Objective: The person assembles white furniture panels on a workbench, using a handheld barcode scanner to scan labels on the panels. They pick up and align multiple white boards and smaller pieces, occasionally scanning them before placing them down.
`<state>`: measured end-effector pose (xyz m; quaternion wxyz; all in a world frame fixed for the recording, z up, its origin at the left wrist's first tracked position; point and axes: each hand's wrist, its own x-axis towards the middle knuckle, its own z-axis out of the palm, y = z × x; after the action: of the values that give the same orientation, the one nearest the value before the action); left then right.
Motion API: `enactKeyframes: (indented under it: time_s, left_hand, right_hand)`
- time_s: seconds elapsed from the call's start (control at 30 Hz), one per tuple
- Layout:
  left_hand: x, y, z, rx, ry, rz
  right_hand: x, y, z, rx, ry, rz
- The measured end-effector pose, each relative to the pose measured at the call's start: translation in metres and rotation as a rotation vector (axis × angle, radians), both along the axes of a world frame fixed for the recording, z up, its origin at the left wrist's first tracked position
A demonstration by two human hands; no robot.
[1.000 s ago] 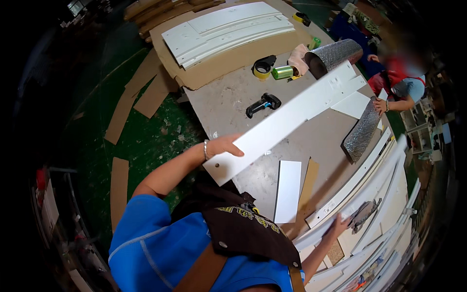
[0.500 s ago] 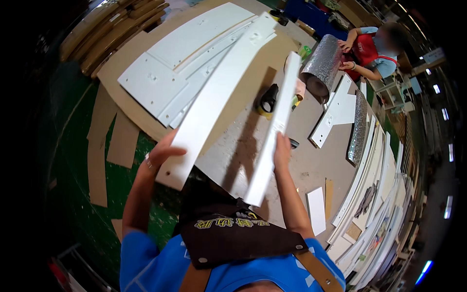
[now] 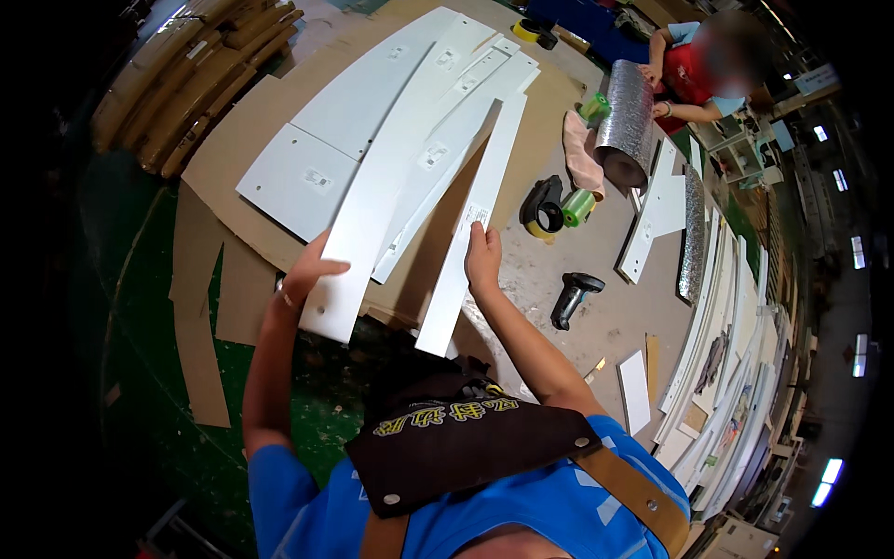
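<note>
My left hand [image 3: 315, 271] is closed on the near end of a long white board [image 3: 384, 191], thumb on top. This board slants away over a stack of white panels [image 3: 298, 182] with drilled holes and small labels. My right hand [image 3: 483, 257] grips the right edge of a narrower white board [image 3: 473, 214], its thumb near a label. The narrow board is tilted and held apart from the wider one. Beneath the panels lies a brown cardboard sheet [image 3: 521, 102] on the table.
Right of the boards are a black-and-yellow tape dispenser [image 3: 542, 210], a green roll [image 3: 578, 207], a pink cloth [image 3: 582, 154] and a handheld scanner [image 3: 575, 298]. A co-worker's hands touch a silver foil roll [image 3: 626, 121]. White boards [image 3: 712, 373] line the right side; wrapped bundles [image 3: 177, 84] stand far left.
The narrow board in my right hand has swung left, closer to the wider board. The wider board's far end has shifted left over the panel stack. The scanner is now uncovered.
</note>
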<state>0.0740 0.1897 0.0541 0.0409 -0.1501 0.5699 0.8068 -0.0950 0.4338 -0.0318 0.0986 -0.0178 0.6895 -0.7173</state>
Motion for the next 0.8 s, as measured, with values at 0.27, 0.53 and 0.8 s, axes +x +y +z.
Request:
enactKeyframes:
  time_s: [0.27,0.53,0.8]
  left_hand:
    - [-0.122,-0.020,-0.030,0.119,0.071,-0.169]
    - [-0.198,-0.008,-0.050,0.349,-0.017,-0.202]
    - [-0.207,-0.054,-0.098,-0.381,-0.250,-0.065]
  right_hand:
    - [-0.027,-0.018,0.000,0.064,0.037,-0.156]
    - [-0.034,0.004,-0.004,0.039,-0.107,-0.138]
    - [-0.056,0.005,-0.016,0.164,-0.136,-0.077]
